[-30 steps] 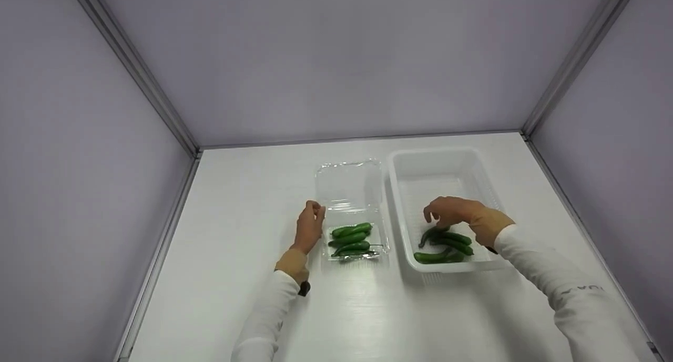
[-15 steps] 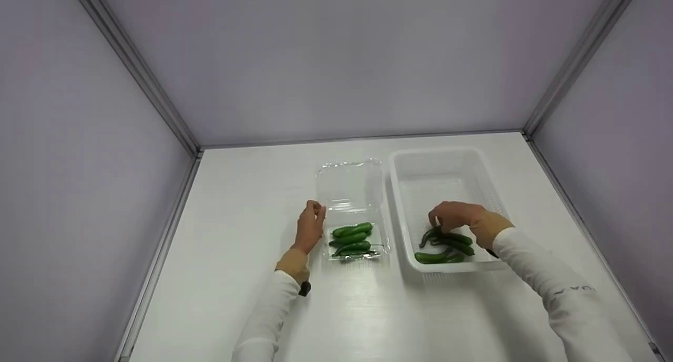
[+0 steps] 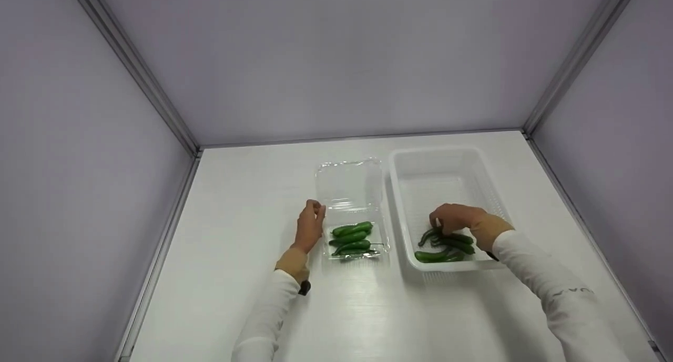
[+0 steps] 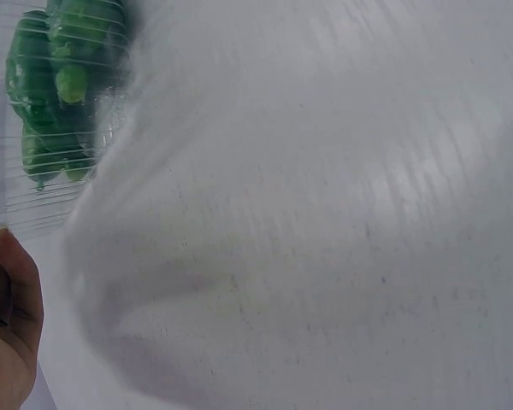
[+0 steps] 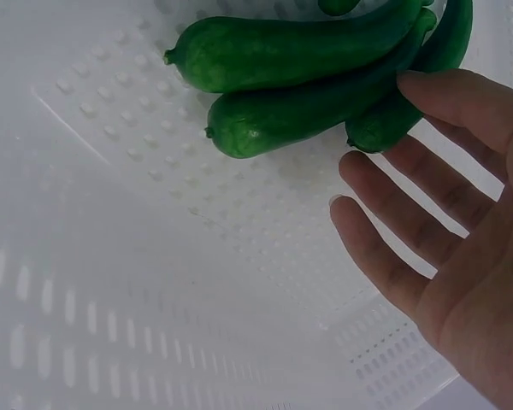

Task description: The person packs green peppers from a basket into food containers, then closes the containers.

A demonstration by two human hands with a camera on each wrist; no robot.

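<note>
R hand (image 3: 456, 218) is down in the white basket (image 3: 447, 159), over the near end where a few green cucumbers (image 3: 444, 245) lie in a loose pile. Wrist view: fingers (image 5: 410, 231) mostly straight and spread, one fingertip touching a cucumber (image 5: 308, 107), nothing wrapped or pinched, so hand is open, not gripping. Cucumbers there lie side by side on the dotted basket floor, stem ends pointing left in that view. Head view shows the fingers bent down onto the pile, but can't see a closed grip there either.

L hand (image 3: 310, 225) sits at the left edge of the clear clamshell (image 3: 351, 186), approx. where lid meets tray. Fingers curl in toward the thumb at the plastic rim; looks like a pinch on the edge, though contact is small in head view. L wrist view is blurred: only part of the hand (image 4: 8, 329) at lower left, plus the tray's ribbed plastic w/ cucumbers behind it.

Clamshell lies open on the white table (image 3: 236, 204), lid flat on the far side, tray on the near side w/ several cucumbers (image 3: 351, 239) stacked across it. Basket is just right of the clamshell, far half bare. Both sleeves white. Pale walls w/ metal corner strips enclose the table on left, far and right.
</note>
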